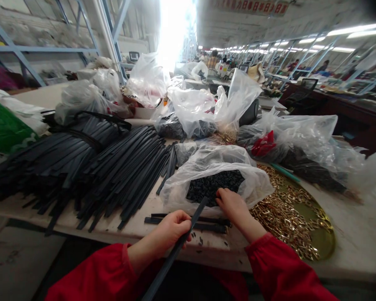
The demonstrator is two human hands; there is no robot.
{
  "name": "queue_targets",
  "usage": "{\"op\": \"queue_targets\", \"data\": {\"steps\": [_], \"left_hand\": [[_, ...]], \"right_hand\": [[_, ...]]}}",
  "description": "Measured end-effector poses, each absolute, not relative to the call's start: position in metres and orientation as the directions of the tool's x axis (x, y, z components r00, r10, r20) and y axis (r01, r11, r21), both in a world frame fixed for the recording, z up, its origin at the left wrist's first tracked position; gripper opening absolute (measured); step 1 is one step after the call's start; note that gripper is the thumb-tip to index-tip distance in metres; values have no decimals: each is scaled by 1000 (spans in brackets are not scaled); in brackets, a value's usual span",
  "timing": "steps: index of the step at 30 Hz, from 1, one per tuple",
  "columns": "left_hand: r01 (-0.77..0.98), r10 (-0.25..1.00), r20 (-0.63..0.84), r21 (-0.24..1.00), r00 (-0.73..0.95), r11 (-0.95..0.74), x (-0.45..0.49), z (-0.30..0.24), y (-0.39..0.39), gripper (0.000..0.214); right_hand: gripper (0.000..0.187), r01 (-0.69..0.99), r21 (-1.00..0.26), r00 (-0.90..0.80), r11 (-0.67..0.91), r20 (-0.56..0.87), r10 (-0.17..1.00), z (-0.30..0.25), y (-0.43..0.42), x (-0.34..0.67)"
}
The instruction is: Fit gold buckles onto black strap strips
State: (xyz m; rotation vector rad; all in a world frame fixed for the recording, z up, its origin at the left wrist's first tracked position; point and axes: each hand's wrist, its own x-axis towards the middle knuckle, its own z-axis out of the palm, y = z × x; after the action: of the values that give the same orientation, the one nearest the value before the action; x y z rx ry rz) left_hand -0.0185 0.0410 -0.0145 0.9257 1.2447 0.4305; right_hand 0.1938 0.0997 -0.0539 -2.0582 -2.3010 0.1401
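My left hand is closed around a long black strap that runs from the lower middle up toward an open clear plastic bag. The bag holds a heap of small black pieces. My right hand reaches into the mouth of that bag, fingertips curled among the pieces; what they pinch is hidden. A couple of black straps lie flat on the table edge between my hands. Both sleeves are red.
A big pile of black straps covers the table's left half. A round tray of gold metal clasps sits right of the bag. Several more clear bags crowd the back. A green bag lies far left. People work in the distance.
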Motion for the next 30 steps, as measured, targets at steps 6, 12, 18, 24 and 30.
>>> {"op": "queue_targets", "data": {"steps": [6,12,18,24,30], "left_hand": [[96,665,-659,732,351,674,-22,-11,40,6],[98,657,-652,734,379,672,-30,-13,32,13],[54,665,-619,747,418,662,-33,-14,25,13],[58,676,-613,757,408,651,-33,-13,19,13],[121,751,-523,844,402,523,-31,-1,22,15]], "right_hand": [[14,986,-58,-160,157,-51,986,-51,100,194],[27,974,-148,-170,170,11,985,-55,97,201],[27,932,-343,-85,120,115,990,-61,99,215],[21,805,-587,30,80,175,984,-61,98,220],[34,309,-948,106,-78,-47,993,-40,70,200]]}}
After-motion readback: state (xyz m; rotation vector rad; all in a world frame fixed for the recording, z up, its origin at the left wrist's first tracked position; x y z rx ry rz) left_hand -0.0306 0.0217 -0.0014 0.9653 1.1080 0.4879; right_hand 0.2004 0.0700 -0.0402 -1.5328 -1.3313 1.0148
